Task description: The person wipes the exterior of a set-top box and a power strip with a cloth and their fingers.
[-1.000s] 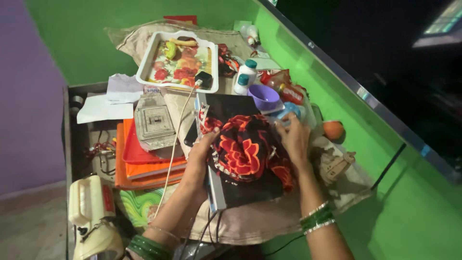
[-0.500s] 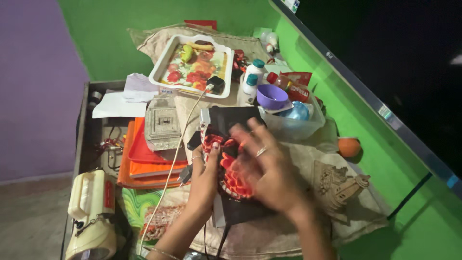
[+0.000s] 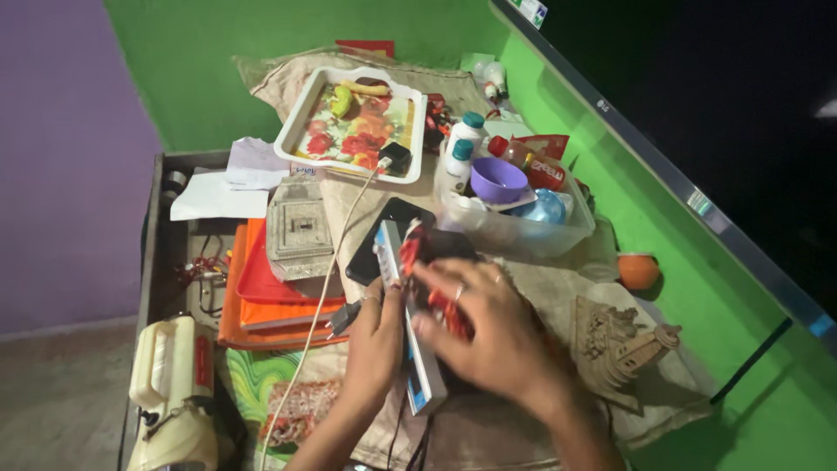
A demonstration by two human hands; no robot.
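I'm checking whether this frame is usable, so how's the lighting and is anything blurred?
Head view: dim, flat indoor light, with the upper right nearly black. The right hand and the red and black cloth under it are smeared by motion; the left hand is a little softer. The fruit-print tray and purple bowl read fairly sharp.

The red-and-black cloth (image 3: 436, 288), spread wide between the hands a second ago, is now bunched small under the right hand (image 3: 488, 336). That hand, earlier at the cloth's far edge, now lies across it beside the left hand (image 3: 377, 336). The black box (image 3: 418, 349) beneath is tipped up on edge.
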